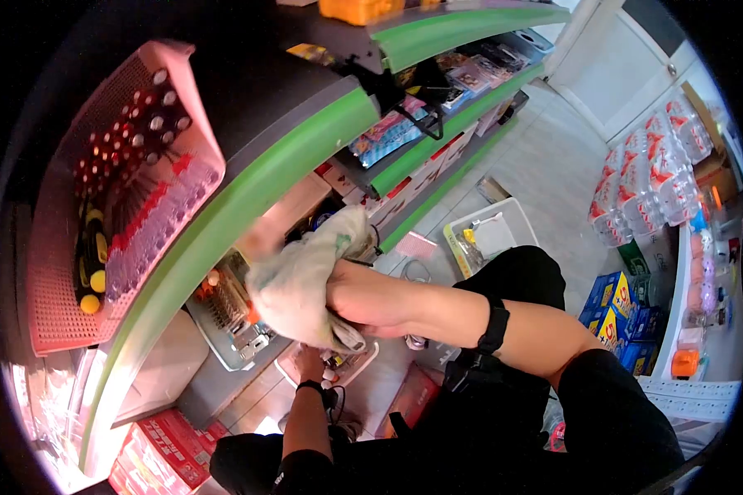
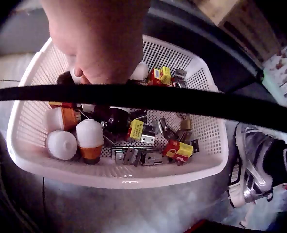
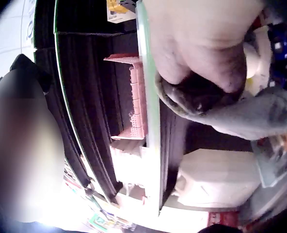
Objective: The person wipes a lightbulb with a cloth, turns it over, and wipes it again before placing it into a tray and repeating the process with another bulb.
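Observation:
My right hand (image 1: 359,301) holds a pale grey cloth (image 1: 297,280) that drapes over its fingers, in front of the lower shelf. In the right wrist view the cloth's edge loops under the palm, and its folds hide the fingertips. Down at a white perforated basket (image 2: 124,182) on the floor, my left hand (image 2: 100,58) reaches over the far rim. A dark strap covers its fingertips, so I cannot tell what they hold. White-domed bulbs with orange bases (image 2: 90,136), metal hinges (image 2: 153,158) and small red-and-yellow boxes (image 2: 178,151) lie in the basket.
Green-edged shelving (image 1: 305,132) curves above my hands, with a pink basket (image 1: 58,334) on top. A tray of hardware (image 1: 239,361) stands beside the white basket. A white bin (image 1: 512,219), bottle packs (image 1: 644,177) and blue boxes (image 1: 607,305) are to the right; a red box (image 1: 161,454) stands lower left.

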The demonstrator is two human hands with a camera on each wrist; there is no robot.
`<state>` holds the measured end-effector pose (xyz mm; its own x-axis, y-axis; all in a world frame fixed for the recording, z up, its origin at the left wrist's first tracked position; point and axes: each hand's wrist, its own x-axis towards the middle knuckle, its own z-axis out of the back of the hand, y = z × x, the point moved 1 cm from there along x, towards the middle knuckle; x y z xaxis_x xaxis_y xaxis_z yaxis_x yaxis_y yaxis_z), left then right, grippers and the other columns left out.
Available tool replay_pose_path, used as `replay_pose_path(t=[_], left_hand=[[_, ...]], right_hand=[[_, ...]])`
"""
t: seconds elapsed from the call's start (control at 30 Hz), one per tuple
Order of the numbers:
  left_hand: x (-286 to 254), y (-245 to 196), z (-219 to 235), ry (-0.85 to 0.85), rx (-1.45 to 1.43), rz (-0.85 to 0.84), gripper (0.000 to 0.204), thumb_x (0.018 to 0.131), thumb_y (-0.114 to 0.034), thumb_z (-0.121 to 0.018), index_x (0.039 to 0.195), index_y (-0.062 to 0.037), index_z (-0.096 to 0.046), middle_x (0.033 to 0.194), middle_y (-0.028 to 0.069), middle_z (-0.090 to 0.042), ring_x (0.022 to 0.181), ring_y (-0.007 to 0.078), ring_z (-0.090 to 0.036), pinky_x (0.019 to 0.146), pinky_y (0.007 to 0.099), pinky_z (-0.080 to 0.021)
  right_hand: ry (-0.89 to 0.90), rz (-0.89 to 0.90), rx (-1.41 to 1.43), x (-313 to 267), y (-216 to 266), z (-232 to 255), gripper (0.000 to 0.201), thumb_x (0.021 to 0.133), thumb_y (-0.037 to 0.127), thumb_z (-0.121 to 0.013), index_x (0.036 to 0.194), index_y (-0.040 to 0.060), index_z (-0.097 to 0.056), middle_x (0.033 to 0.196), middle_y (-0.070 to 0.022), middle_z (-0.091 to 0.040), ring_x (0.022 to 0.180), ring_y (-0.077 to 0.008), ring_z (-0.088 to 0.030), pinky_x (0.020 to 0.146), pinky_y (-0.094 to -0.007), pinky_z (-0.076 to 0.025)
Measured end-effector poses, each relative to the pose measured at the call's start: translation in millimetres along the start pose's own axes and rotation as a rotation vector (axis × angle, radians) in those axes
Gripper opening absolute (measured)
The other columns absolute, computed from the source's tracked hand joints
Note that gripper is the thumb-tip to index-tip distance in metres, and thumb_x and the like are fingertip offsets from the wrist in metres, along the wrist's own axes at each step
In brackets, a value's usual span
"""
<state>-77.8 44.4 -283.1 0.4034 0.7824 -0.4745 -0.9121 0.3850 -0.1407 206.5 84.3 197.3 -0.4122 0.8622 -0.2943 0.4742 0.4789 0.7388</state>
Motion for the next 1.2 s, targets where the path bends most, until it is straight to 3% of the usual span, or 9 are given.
replay_pose_path(t=[0.13,0.3,0.57,0.77,0.87,1.0,1.03,1.13,1.2], left_hand=[[-6.7,4.8,17.8,0.054,-0.049,0.014,0.025,0.098,-0.022,-0.059,0.118,-0.0098,-0.069,0.116,0.0137,-0.063,0.101,0.0321,-0.068,0.083,0.0449,-0.056],[-31.6,11.7,50.7,0.192,-0.161,0.026,0.025,0.100,-0.022,-0.059,0.116,-0.0073,-0.069,0.109,0.0127,-0.066,0.094,0.0288,-0.068,0.077,0.0411,-0.056],[-85.5,-13.9,181.4,0.408,-0.917,0.074,0.024,0.102,-0.022,-0.059,0.114,-0.0032,-0.069,0.097,0.0109,-0.070,0.082,0.0234,-0.069,0.068,0.0351,-0.057],[-176.6,-75.4,369.4,-0.324,-1.498,0.020,0.045,0.110,-0.045,-0.045,0.110,-0.0037,-0.063,0.081,0.0040,-0.064,0.065,0.0114,-0.055,0.062,0.0279,-0.046],[-191.5,-87.2,391.6,-0.585,-1.672,0.146,0.048,0.111,-0.045,-0.042,0.115,-0.0004,-0.060,0.084,0.0060,-0.064,0.064,0.0110,-0.054,0.057,0.0269,-0.044],[-184.2,-99.4,380.7,-0.609,-1.605,0.055,0.037,0.112,-0.038,-0.042,0.115,-0.0033,-0.054,0.082,0.0053,-0.061,0.062,0.0097,-0.054,0.054,0.0260,-0.044],[-182.2,-104.3,373.0,-0.665,-1.464,0.044,0.034,0.113,-0.036,-0.041,0.115,-0.0034,-0.052,0.082,0.0045,-0.060,0.062,0.0096,-0.053,0.054,0.0258,-0.044],[-180.3,-111.8,360.2,-0.561,-1.508,0.023,0.034,0.114,-0.035,-0.037,0.114,-0.0042,-0.050,0.081,0.0025,-0.055,0.059,0.0100,-0.049,0.052,0.0253,-0.043],[-192.8,-118.4,367.8,-0.430,-1.712,0.121,0.034,0.113,-0.036,-0.037,0.114,-0.0051,-0.050,0.081,0.0025,-0.055,0.058,0.0104,-0.048,0.051,0.0253,-0.043]], right_hand=[[0.126,-0.121,0.402,-2.0,-8.8,0.1,0.032,0.097,0.012,-0.067,0.127,0.0013,-0.063,0.122,-0.0114,-0.069,0.103,-0.0222,-0.070,0.089,-0.0381,-0.061],[0.267,-0.282,0.588,28.0,-66.1,-13.5,0.033,0.103,0.032,-0.056,0.118,0.0043,-0.066,0.117,-0.0087,-0.072,0.096,-0.0182,-0.070,0.091,-0.0358,-0.057],[0.311,-0.080,0.545,41.6,-37.9,-19.7,0.036,0.106,0.038,-0.049,0.114,0.0082,-0.067,0.113,-0.0069,-0.073,0.099,-0.0181,-0.069,0.092,-0.0372,-0.054],[0.154,0.177,-0.333,43.7,-22.2,4.0,0.030,0.104,0.031,-0.051,0.112,0.0061,-0.067,0.109,-0.0115,-0.073,0.097,-0.0202,-0.069,0.088,-0.0400,-0.054],[0.177,0.395,-1.112,53.4,-42.2,14.8,0.028,0.100,0.023,-0.051,0.110,0.0007,-0.065,0.107,-0.0213,-0.070,0.100,-0.0309,-0.068,0.088,-0.0444,-0.052],[0.310,0.396,-1.546,36.8,-71.3,0.1,0.028,0.096,0.014,-0.048,0.112,-0.0044,-0.062,0.116,-0.0310,-0.065,0.112,-0.0479,-0.061,0.099,-0.0510,-0.048],[0.244,0.553,-1.628,38.6,-90.8,-2.3,0.024,0.094,0.014,-0.051,0.096,-0.0053,-0.065,0.100,-0.0267,-0.070,0.091,-0.0458,-0.068,0.085,-0.0507,-0.056],[-0.015,0.713,-1.460,23.7,-94.1,-19.8,0.019,0.091,0.019,-0.059,0.101,0.0057,-0.067,0.098,-0.0193,-0.071,0.089,-0.0414,-0.069,0.080,-0.0536,-0.056],[0.033,0.628,-1.500,27.6,-83.5,-24.1,0.024,0.091,0.016,-0.058,0.110,0.0046,-0.067,0.113,-0.0205,-0.067,0.103,-0.0428,-0.064,0.090,-0.0524,-0.052]])
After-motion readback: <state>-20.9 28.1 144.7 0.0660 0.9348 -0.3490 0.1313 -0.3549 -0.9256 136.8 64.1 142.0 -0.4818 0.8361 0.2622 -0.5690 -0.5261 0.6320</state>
